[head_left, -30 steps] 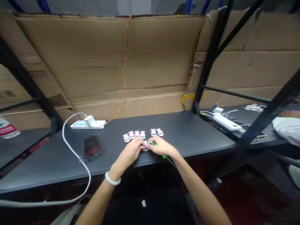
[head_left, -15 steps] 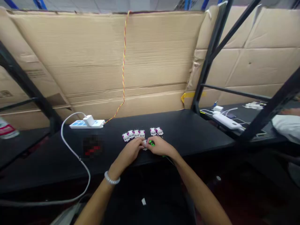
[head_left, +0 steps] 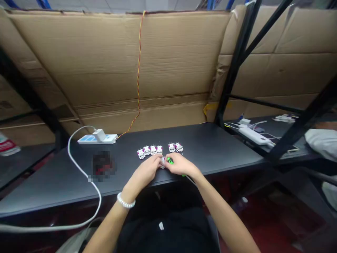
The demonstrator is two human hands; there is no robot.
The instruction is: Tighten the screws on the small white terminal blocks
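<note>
My left hand point(head_left: 149, 168) pinches a small white and purple part point(head_left: 163, 162) near the front edge of the black table. On the other side of that part, my right hand point(head_left: 180, 164) is closed round a green and black tool point(head_left: 170, 160), with its fingers against the part. Just beyond my hands, several similar parts point(head_left: 153, 150) stand side by side in a row. Two more such parts point(head_left: 175, 147) sit to the right of them. The tool's tip and the far side of the held part are hidden by my fingers.
A white and blue power strip point(head_left: 97, 139) with a plug lies at the back left, and its white cable point(head_left: 84, 172) loops over the table edge. A blurred dark object point(head_left: 102, 164) is on the left. Black frame posts point(head_left: 231, 73) rise at right; a person's sleeve shows far right.
Both hands stay almost where they were, around the same part. The picture's brightness has shifted, with the table and floor lighter and the cardboard darker.
</note>
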